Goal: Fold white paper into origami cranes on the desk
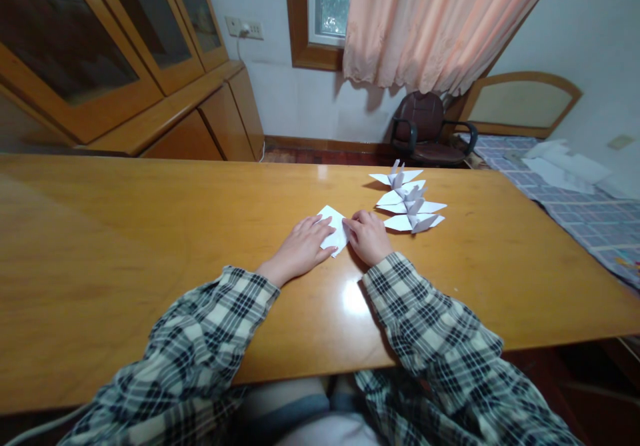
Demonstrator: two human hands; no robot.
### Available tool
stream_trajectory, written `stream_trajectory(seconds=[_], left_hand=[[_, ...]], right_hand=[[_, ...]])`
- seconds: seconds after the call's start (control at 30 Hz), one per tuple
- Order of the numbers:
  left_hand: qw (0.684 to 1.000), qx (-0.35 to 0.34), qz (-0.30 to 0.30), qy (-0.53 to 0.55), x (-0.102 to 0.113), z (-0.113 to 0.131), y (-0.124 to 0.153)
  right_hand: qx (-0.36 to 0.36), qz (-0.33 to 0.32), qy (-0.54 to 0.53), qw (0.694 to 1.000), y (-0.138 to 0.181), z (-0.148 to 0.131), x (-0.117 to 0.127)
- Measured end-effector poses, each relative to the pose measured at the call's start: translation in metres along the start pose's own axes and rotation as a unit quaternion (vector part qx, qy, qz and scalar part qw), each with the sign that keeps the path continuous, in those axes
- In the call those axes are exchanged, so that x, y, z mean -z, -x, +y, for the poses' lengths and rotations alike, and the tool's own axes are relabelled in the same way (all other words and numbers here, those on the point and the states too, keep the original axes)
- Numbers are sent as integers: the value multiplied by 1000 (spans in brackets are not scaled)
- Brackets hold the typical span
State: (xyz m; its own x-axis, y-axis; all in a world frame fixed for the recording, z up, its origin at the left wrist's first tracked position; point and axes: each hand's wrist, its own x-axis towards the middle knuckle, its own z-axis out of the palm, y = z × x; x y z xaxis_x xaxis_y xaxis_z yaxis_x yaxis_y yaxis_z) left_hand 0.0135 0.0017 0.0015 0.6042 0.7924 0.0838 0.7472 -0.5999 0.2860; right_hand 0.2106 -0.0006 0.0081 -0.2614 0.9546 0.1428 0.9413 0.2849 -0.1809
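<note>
A small white piece of folded paper (334,231) lies on the wooden table, one corner pointing away from me. My left hand (306,241) rests on its left side with the fingers stretched out, holding the paper down. At the right corner, my right hand (369,234) is closed, thumb and forefinger pinching the paper's edge; the exact grip is partly hidden by the fingers. Just beyond my right hand stands a row of several white folded paper cranes (414,222), their wings spread and close to one another.
The wooden table (150,246) reaches wide to both sides, its near edge at my lap. Behind it are a glass-door cabinet (150,109) on the left and a dark armchair (425,126). A bed with a checked cover (565,213) stands to the right.
</note>
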Motion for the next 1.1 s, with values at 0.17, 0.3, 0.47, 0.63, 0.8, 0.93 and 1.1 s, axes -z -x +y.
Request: stream_trajectory(seconds=[0.17, 0.3, 0.47, 0.63, 0.8, 0.93, 1.1], left_hand=[[1000, -5, 10, 2, -3, -3, 0], [1000, -9, 11, 1, -4, -3, 0], [1000, -12, 13, -5, -3, -2, -1], [1000, -16, 11, -8, -4, -3, -1], [1000, -17, 17, -10, -6, -5, 0], [1000, -15, 14, -12, -6, -5, 0], [1000, -10, 9, -19, -5, -4, 0]], right_hand=[[0, -1, 6, 1000, 1, -1, 1], [-1, 4, 2, 1000, 1, -1, 1], [-6, -3, 4, 1000, 1, -2, 1], [-10, -10, 5, 1000, 2, -4, 2], [-20, -5, -6, 1000, 1, -4, 3], [-20, -4, 3, 1000, 1, -5, 2], [-12, -10, 14, 1000, 1, -6, 2]])
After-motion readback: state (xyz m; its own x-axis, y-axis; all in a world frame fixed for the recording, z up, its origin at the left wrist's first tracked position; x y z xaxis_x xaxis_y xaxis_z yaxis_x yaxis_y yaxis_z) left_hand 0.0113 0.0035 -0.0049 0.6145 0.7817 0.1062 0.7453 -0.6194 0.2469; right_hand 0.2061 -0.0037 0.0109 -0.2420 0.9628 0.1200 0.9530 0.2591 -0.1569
